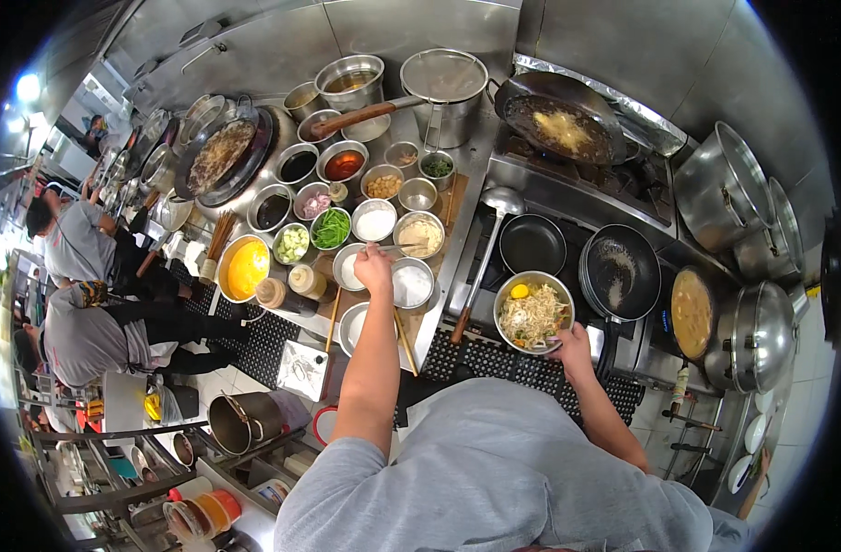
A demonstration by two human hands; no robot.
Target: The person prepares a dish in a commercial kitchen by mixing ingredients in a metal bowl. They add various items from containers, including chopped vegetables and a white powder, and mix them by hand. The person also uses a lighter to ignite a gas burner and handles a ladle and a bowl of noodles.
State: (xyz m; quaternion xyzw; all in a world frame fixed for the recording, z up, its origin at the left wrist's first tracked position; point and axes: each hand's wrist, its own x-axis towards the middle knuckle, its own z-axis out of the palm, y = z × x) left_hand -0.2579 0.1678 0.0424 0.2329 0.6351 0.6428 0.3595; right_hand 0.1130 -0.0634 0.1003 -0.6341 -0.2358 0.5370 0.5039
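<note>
Stainless steel runs all round us in this busy kitchen: a steel counter point(457, 198) crowded with small round condiment bowls to our left, a gas range with a big dark wok of frying food point(560, 120) at the back, and two people in grey shirts crouched on the floor far off to our left. Our right hand point(572, 348) closes on the near rim of a round steel bowl heaped with pale noodles, shredded vegetables and a raw egg yolk point(532, 313), which sits at the front edge of the range beside an empty black frying pan point(532, 244). We judge that bowl stiff and thin-walled, fairly heavy with its load, and likely slick along the rim, so a pinch with the thumb over the lip and fingers beneath seems the safest hold; the yolk is fragile and would slide if the bowl tips. Our left hand point(374, 267) reaches out over the condiments, fingers curled down onto a slim utensil whose far end rests at a small steel bowl of pale crumbly seasoning point(419, 235), just above a steel bowl of white powder point(411, 283). A long steel ladle point(490, 239) lies between counter and range, well clear of both hands.
</note>
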